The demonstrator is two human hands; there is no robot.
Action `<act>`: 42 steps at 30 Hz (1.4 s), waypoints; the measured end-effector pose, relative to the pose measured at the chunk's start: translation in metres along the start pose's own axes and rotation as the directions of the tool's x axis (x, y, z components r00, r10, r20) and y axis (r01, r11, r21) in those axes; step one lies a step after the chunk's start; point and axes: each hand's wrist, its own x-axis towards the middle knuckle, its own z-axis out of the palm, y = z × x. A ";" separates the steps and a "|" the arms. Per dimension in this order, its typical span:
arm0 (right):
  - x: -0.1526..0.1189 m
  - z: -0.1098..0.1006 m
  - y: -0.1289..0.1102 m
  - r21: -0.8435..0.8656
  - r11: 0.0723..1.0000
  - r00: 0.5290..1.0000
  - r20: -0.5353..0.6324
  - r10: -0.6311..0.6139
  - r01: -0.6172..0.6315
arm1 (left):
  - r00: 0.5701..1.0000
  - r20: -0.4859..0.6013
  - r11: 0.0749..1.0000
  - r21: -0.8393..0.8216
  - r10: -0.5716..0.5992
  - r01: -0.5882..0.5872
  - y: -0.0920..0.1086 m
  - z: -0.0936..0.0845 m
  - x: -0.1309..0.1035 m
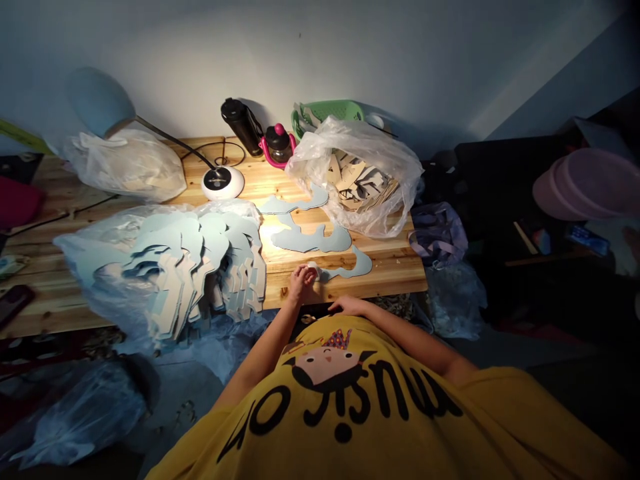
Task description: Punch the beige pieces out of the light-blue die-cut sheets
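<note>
My left hand (301, 285) is at the front edge of the wooden table, its fingers pinched together on a small whitish piece (313, 269) whose kind I cannot make out. It adjoins the left end of a curvy light-blue cardboard cutout (357, 266) lying flat. My right hand (350, 305) is just in front of the table edge, fingers stretched out, holding nothing visible; its lower part is in shadow. Behind the left hand lies a larger light-blue cutout (313, 240). To the left, a fanned stack of light-blue cardboard pieces (185, 267) rests on clear plastic.
A plastic bag (405, 157) of cardboard scraps stands at the back right, before a green basket (340, 110). A black bottle (243, 127), a pink-handled bottle (278, 145) and a desk lamp (223, 182) stand along the back. A phone (15, 303) lies far left.
</note>
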 end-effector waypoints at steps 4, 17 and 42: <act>-0.001 -0.007 -0.002 0.012 0.991 0.884 -0.452 0.122 -0.131 | 1.000 -0.012 0.999 -0.042 0.009 -0.010 0.008 0.012 -0.006; 0.020 -0.038 0.013 0.208 0.975 0.716 -0.669 0.198 -0.076 | 0.955 0.151 0.820 0.490 0.254 -0.295 0.006 0.016 -0.011; 0.030 -0.032 0.029 -0.281 0.892 0.712 -0.699 0.062 -0.354 | 0.892 0.326 0.482 0.755 0.313 -0.445 -0.005 0.009 -0.021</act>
